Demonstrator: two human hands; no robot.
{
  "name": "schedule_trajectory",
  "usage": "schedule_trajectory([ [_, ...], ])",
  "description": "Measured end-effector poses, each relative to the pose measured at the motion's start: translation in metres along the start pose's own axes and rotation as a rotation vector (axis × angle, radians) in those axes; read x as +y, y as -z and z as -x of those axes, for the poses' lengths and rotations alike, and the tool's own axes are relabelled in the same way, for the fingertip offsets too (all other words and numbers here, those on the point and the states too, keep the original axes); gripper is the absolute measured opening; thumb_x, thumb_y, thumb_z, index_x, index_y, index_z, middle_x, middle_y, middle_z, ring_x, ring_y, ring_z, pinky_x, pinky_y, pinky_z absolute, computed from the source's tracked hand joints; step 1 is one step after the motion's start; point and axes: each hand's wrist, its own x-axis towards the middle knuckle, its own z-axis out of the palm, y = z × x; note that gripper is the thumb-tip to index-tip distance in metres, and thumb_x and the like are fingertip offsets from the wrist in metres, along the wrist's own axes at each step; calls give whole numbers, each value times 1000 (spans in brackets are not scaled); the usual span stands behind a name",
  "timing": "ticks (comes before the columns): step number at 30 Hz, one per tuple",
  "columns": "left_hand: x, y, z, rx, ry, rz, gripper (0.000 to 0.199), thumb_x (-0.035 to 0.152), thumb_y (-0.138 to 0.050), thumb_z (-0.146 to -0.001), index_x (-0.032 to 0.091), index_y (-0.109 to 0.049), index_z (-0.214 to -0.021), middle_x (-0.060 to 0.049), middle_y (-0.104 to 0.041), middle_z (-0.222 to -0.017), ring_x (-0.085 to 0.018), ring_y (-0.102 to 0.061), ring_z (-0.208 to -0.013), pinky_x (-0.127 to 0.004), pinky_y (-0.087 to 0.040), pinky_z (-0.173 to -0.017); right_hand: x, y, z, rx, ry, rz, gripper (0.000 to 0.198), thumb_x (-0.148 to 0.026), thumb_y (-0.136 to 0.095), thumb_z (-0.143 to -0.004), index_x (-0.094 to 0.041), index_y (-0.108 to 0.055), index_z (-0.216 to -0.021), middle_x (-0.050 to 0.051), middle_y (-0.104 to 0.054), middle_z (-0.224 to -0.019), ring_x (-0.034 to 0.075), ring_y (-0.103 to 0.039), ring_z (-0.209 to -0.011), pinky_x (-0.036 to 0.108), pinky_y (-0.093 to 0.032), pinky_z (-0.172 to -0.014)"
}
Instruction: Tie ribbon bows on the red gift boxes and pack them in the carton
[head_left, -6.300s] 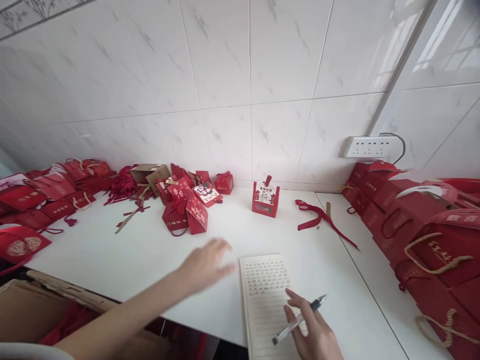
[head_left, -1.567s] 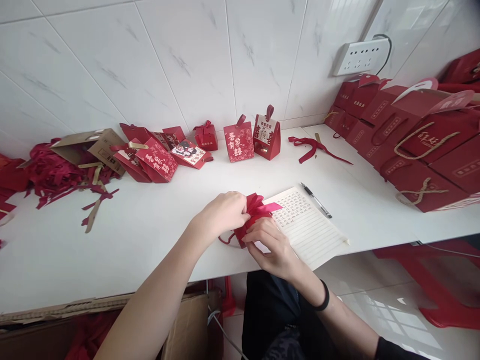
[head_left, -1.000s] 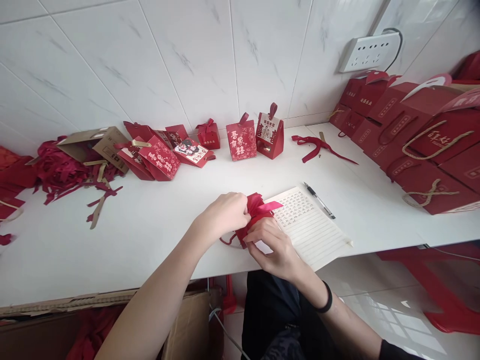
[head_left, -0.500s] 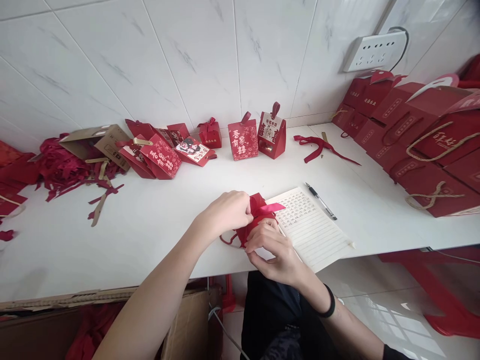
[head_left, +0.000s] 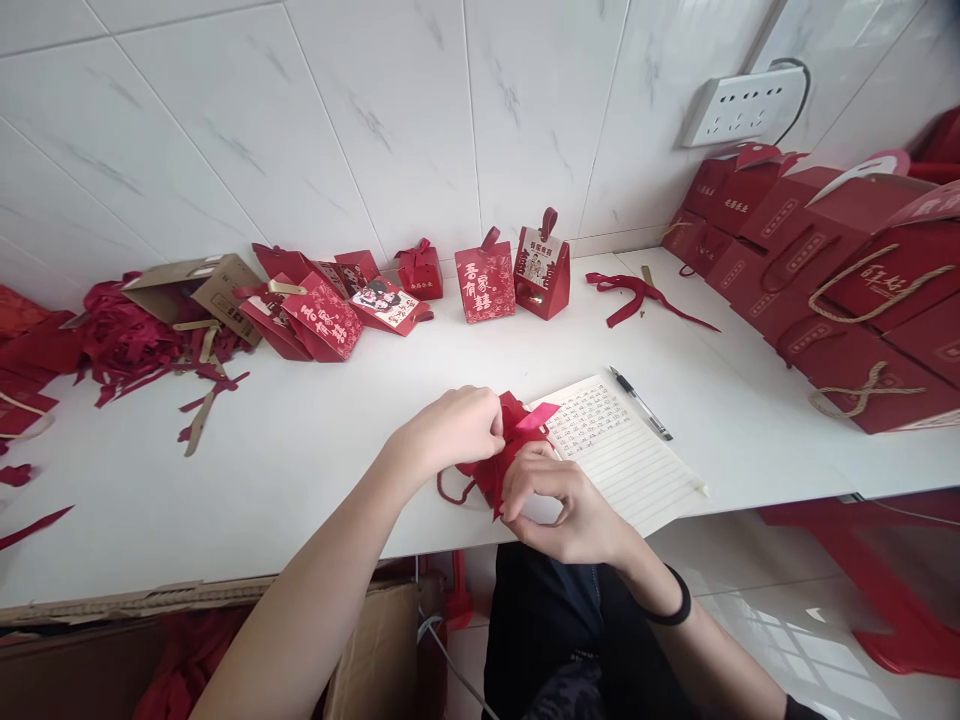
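Observation:
A small red gift box (head_left: 486,472) sits near the table's front edge, largely covered by my hands. Red ribbon (head_left: 540,417) is tied across its top, one bright tail pointing up to the right. My left hand (head_left: 459,428) is closed at the ribbon over the box's top, its fingertips partly hidden. Thumb and forefinger of my right hand (head_left: 564,505) pinch a ribbon end at the box's near side. A thin red cord loop (head_left: 454,494) sticks out at the box's left.
A lined notebook (head_left: 628,455) with writing and a pen (head_left: 641,403) lie to the right. Small red boxes (head_left: 486,285) stand along the wall. Red ribbon pieces (head_left: 649,297) lie behind. Red gift bags (head_left: 862,290) are stacked at right, a cardboard box (head_left: 375,650) below.
My right hand has moved slightly down and right, drawing the ribbon end toward me. The upper tail has shifted a little left. My left hand has barely moved.

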Motion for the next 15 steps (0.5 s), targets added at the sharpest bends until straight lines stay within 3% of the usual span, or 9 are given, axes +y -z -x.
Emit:
schedule_trajectory([
  [3,2,2,4,49,20,-16,11,22,-46,-65,18,-54,-58,0,-57,-56,-10,-44,-45,-25,-26,-44,-2,10,1,12,-52,-69,7,-14,-54,-81,-19,-59,-82,1,-61,-79,17,-55,-75,36,-41,-77],
  [7,1,7,9,20,79,-21,16,28,-49,-67,18,-52,-56,0,-57,-55,-11,-46,-45,-26,-26,-44,-6,22,0,233,-72,56,8,-20,-49,-89,-19,-57,-89,3,-57,-83,18,-53,-76,33,-43,-69],
  [9,-1,9,11,-16,79,13,14,27,-48,-68,19,-54,-58,0,-59,-57,-11,-48,-47,-25,-28,-45,-10,21,0,177,-22,227,4,-21,-56,-88,-19,-58,-90,4,-56,-86,19,-52,-80,33,-42,-72],
  [12,-1,10,11,-39,102,48,11,26,-49,-68,20,-56,-62,1,-59,-59,-11,-49,-49,-24,-29,-46,-12,6,0,-21,87,465,13,-23,-60,-87,-16,-58,-98,8,-55,-96,23,-49,-89,37,-40,-78],
  [15,1,8,11,5,139,59,8,26,-52,-66,19,-56,-63,0,-58,-59,-12,-49,-51,-24,-29,-48,-7,-12,0,-30,116,680,12,-13,-49,-92,-12,-56,-101,10,-55,-98,23,-48,-88,36,-38,-73],
])
